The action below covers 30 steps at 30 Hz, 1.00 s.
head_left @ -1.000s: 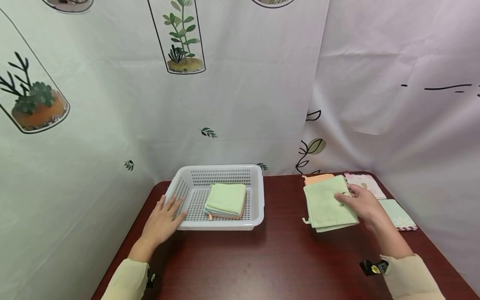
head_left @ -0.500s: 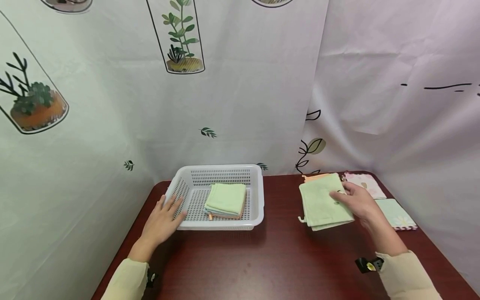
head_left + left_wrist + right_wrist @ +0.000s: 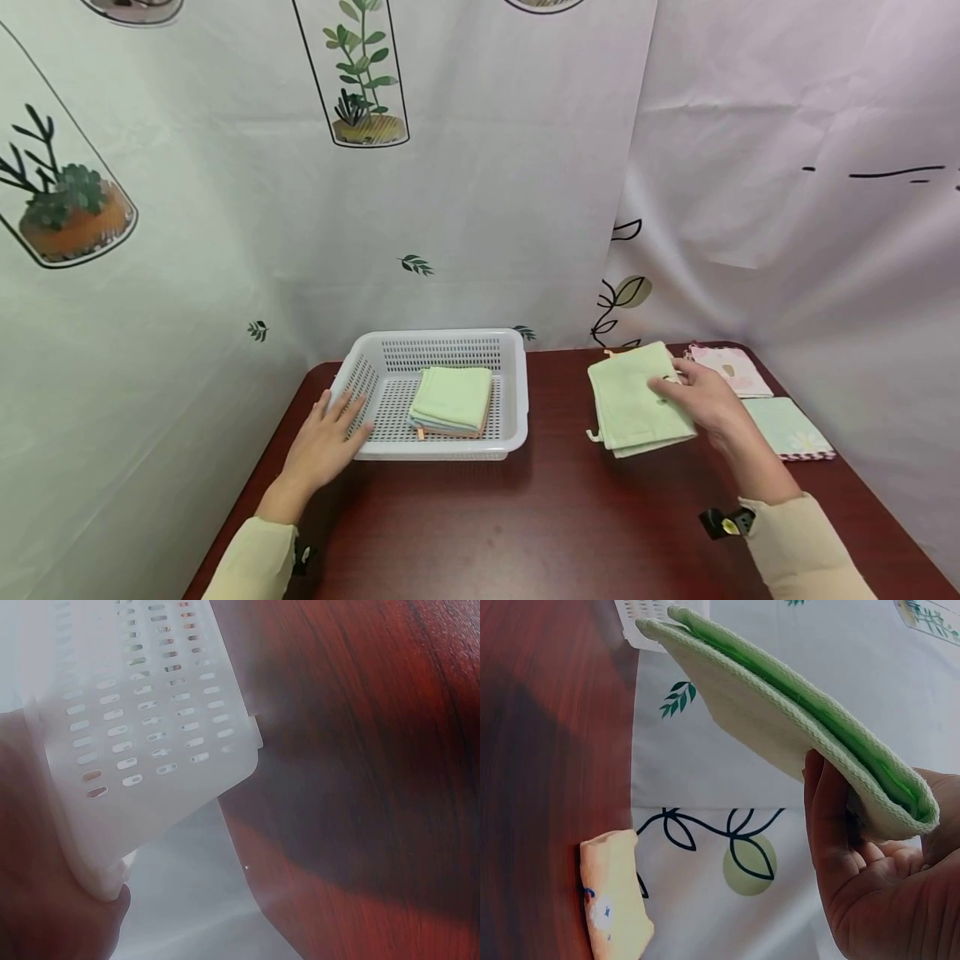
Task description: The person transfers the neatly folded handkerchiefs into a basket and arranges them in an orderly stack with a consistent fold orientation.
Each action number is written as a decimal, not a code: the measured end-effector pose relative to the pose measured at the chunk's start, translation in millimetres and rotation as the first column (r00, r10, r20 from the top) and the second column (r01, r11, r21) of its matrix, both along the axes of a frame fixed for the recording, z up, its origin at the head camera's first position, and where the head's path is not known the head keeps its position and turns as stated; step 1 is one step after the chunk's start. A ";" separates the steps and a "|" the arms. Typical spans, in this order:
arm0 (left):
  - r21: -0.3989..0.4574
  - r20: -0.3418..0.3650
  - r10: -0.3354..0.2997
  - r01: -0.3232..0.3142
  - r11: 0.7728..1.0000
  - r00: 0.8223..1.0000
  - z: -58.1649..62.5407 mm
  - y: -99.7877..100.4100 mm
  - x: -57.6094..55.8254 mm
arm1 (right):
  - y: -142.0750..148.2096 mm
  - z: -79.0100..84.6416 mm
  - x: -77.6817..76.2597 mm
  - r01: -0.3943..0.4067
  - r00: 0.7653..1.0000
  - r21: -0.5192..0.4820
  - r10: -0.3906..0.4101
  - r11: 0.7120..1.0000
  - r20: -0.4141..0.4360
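Observation:
My right hand pinches a folded light green towel by its right side, thumb on top and fingers underneath. In the right wrist view the same folded towel is raised and tilted, its layers showing along the edge. On the left, my left hand rests with fingers spread and fairly straight over the near-left corner of a white perforated plastic basket. A small stack of folded towels, light green on top with blue and orange edges below, lies inside that basket.
Behind the held towel lies an orange folded towel, mostly hidden in the head view. A pink-white towel and a mint towel lie at the right edge of the dark red table. A patterned curtain hangs behind.
My right hand has carried the green towel a short way left and slightly up, covering more of the orange towel. The left hand and basket have stayed put.

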<state>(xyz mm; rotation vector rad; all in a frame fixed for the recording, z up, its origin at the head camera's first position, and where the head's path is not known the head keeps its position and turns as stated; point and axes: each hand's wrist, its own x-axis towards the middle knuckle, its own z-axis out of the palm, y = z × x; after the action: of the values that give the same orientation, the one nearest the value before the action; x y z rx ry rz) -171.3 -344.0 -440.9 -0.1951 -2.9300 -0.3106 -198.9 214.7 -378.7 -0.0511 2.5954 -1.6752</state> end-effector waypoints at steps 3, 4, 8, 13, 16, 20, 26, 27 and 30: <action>-0.002 0.002 -0.002 0.002 1.000 1.000 -0.4 -0.4 -0.3 | -2.6 0.9 -1.5 -0.002 1.000 -0.014 0.002 1.000 0.004; -0.004 0.002 -0.002 0.002 1.000 1.000 -0.6 -0.5 -0.4 | -3.4 1.3 -1.9 -0.003 1.000 -0.022 0.003 1.000 0.007; -0.006 0.002 -0.003 0.003 1.000 1.000 -1.1 -0.9 -0.9 | -7.0 2.2 -3.9 -0.009 1.000 -0.036 0.009 0.999 0.003; -0.001 0.002 -0.001 0.001 1.000 1.000 -1.4 -0.9 -1.1 | -11.3 5.2 -5.5 -0.022 1.000 -0.055 0.022 0.998 0.004; 0.000 0.004 0.001 -0.001 1.000 1.000 -1.5 -0.8 -0.9 | -14.0 7.4 -6.4 -0.038 0.999 -0.077 0.039 0.996 0.008; -0.004 0.005 0.003 -0.003 1.000 1.000 -1.7 -0.8 -0.8 | -17.8 9.5 -8.0 -0.044 0.999 -0.084 0.045 0.995 0.011; -0.006 0.006 0.009 -0.009 1.000 1.000 -1.1 -0.1 -1.5 | -23.9 13.2 -9.6 -0.035 0.999 -0.090 0.037 0.995 0.012; -0.006 0.005 0.010 -0.010 1.000 1.000 -1.0 0.1 -1.6 | -24.8 13.6 -10.0 -0.033 0.999 -0.090 0.034 0.995 0.012; -0.005 0.004 0.012 -0.012 1.000 1.000 -0.9 0.5 -1.9 | -27.1 14.5 -11.1 -0.031 1.000 -0.081 0.031 0.996 0.004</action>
<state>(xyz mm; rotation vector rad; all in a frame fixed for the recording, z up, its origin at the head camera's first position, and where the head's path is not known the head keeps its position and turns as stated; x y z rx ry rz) -173.1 -343.5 -441.8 -0.1771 -2.9351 -0.3018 -210.0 187.6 -364.2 -0.0895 2.5083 -1.7673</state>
